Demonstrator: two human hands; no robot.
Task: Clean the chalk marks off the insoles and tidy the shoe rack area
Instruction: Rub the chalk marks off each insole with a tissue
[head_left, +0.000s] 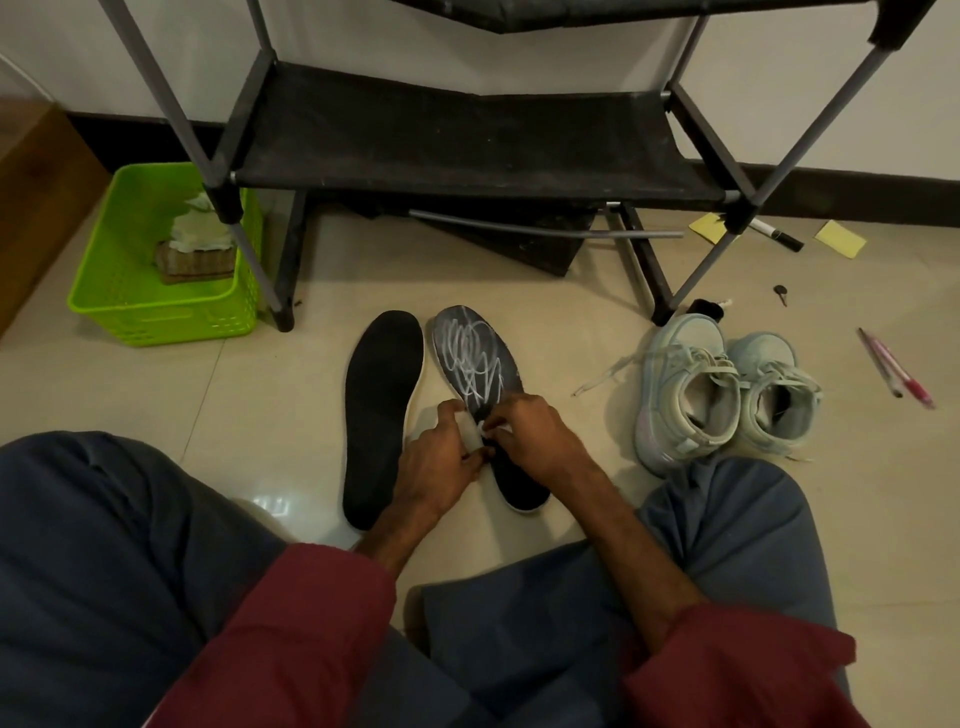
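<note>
My left hand (436, 460) and right hand (532, 436) are together, both pinching a small white wipe (474, 431) over the chalked insole (517, 488), which lies under them on the floor (260, 395). It looks light and floppy and likely to skid, so I'd pin its heel end.

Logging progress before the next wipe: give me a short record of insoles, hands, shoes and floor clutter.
left insole: black, no chalk visible
right insole: white scribbles on front half
left hand: pinches white tissue over right insole
right hand: pinches the same tissue
shoes: pale pair, on floor right of insoles
basket: green, left of rack, on floor
clutter: marker, yellow notes, pens right of rack
</note>
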